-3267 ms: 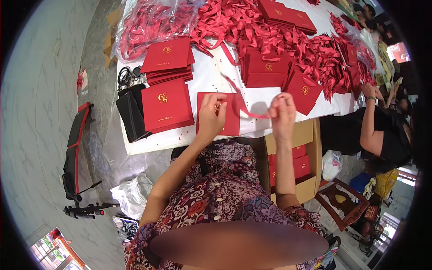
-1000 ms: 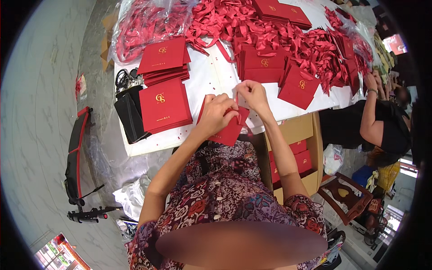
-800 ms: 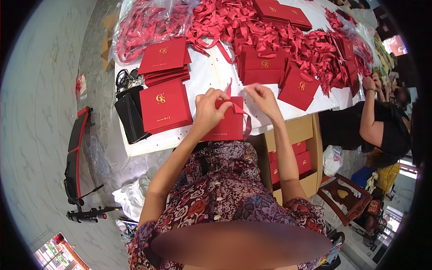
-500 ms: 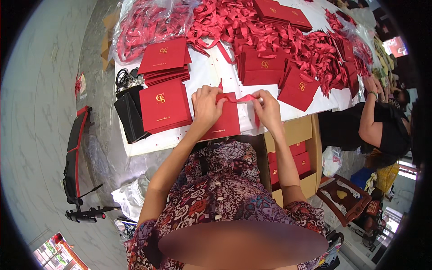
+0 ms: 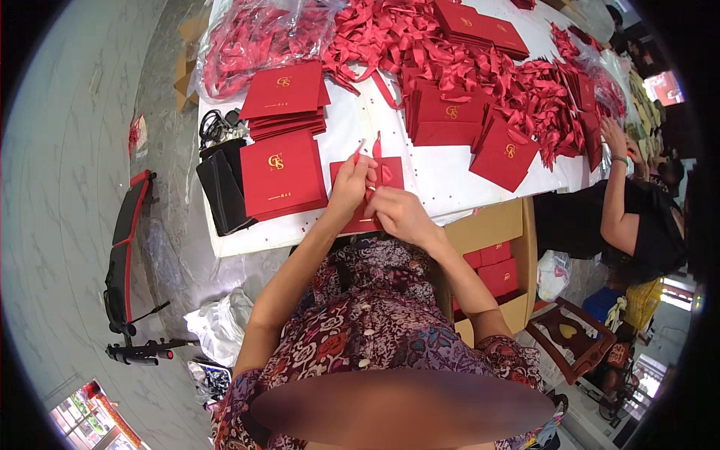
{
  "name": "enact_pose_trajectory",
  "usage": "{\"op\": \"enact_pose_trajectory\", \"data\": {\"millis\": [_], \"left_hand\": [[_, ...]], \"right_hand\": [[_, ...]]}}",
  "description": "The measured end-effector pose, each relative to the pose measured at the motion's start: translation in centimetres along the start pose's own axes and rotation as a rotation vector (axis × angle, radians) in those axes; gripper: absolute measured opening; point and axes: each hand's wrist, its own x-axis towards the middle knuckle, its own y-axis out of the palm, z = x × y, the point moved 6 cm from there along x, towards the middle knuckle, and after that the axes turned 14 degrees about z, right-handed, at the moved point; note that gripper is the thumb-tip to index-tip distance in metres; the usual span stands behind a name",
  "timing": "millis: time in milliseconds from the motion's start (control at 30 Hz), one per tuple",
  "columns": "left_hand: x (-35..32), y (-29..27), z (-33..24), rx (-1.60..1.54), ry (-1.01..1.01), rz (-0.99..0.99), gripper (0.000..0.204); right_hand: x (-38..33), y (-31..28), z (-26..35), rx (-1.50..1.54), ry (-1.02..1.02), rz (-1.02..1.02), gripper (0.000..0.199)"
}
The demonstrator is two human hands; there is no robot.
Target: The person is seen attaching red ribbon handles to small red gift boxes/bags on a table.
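Observation:
A flat red paper bag lies before me at the table's near edge, partly covered by my hands. My left hand is closed over its upper left part, pinching a red ribbon whose end sticks up past the fingers. Close beside it, my right hand is closed with bent fingers at the ribbon, over the bag's lower part. The ribbon's course between the fingers is mostly hidden. Just left lies a stack of red bags with gold lettering.
Another red stack stands farther back, near a black pouch and cables. A ribbon heap and ribboned bags cover the far side. An open carton holding red bags stands right. Beyond it, a co-worker's arm reaches in.
My right hand has come left and down to meet my left hand. The ribbon that was stretched between them is now gathered at the fingers.

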Motion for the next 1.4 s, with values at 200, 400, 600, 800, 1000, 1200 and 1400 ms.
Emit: {"op": "enact_pose_trajectory", "data": {"millis": [200, 400, 600, 800, 1000, 1200, 1400], "left_hand": [[-1.5, 2.1, -1.6, 0.585, 0.071, -0.011, 0.024], [-2.7, 3.6, -3.0, 0.853, 0.171, -0.032, 0.019], [-4.4, 3.2, -6.3, 1.404, 0.349, -0.165, 0.047], [-2.5, 2.0, -3.8, 1.607, 0.239, -0.165, 0.039], [-2.2, 2.5, -5.1, 1.399, 0.292, -0.082, 0.060], [-2.2, 1.7, -4.4, 1.260, 0.201, -0.049, 0.051], [-1.8, 1.3, -4.2, 1.215, 0.234, 0.053, 0.039]], "right_hand": [[0.2, -2.3, -3.2, 0.343, 0.423, -0.387, 0.017], [0.6, -1.0, -4.9, 0.667, 0.381, -0.426, 0.012], [0.1, -2.7, -5.1, 0.777, 0.366, -0.269, 0.008], [1.1, -1.0, -5.5, 0.328, 0.533, -0.066, 0.009], [0.5, -1.0, -6.1, 0.151, 0.540, -0.125, 0.013], [0.2, -1.3, -6.5, 0.162, 0.564, -0.049, 0.015], [0.0, -1.2, -6.6, 0.155, 0.585, -0.010, 0.016]]}}
